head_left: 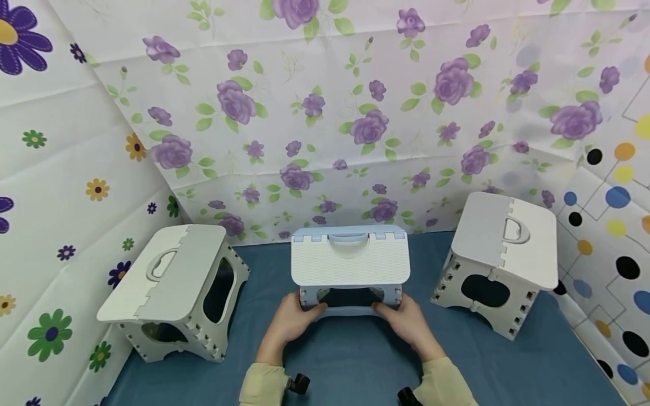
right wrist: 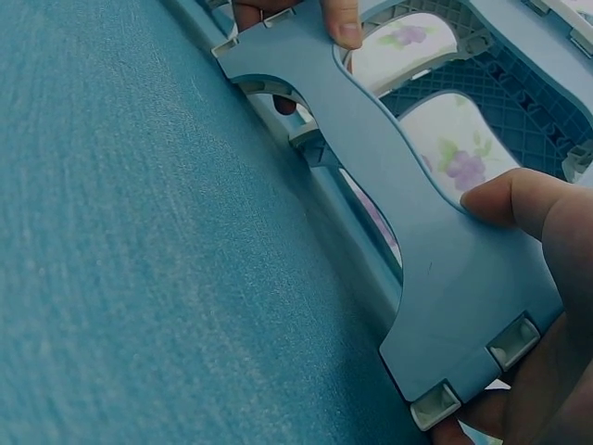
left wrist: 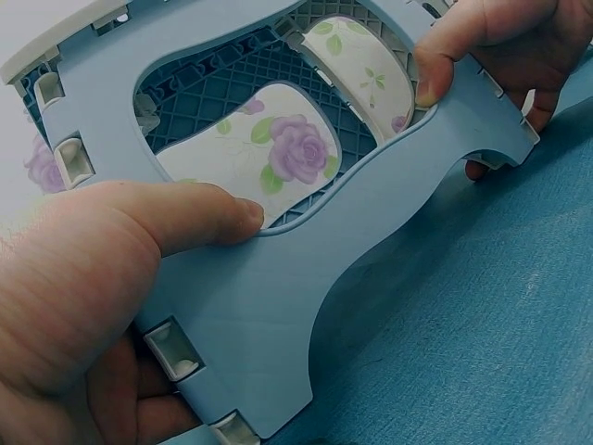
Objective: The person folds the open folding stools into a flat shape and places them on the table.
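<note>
A small folding step stool (head_left: 350, 262) with a white and light-blue top stands unfolded at the middle back of the blue-covered table. My left hand (head_left: 294, 317) grips its lower left side, the thumb on the front panel (left wrist: 250, 315) at the rim of the oval opening and the fingers behind. At the lower right side my right hand (head_left: 403, 320) grips it the same way, its thumb at the opening's rim in the right wrist view. Through the opening the ribbed underside shows.
A larger white and grey folding stool (head_left: 167, 276) stands on the left, turned at an angle. Another such stool (head_left: 503, 254) stands on the right. Behind the table (head_left: 350, 366) hangs a flowered sheet (head_left: 325, 135), with patterned sheets along both sides.
</note>
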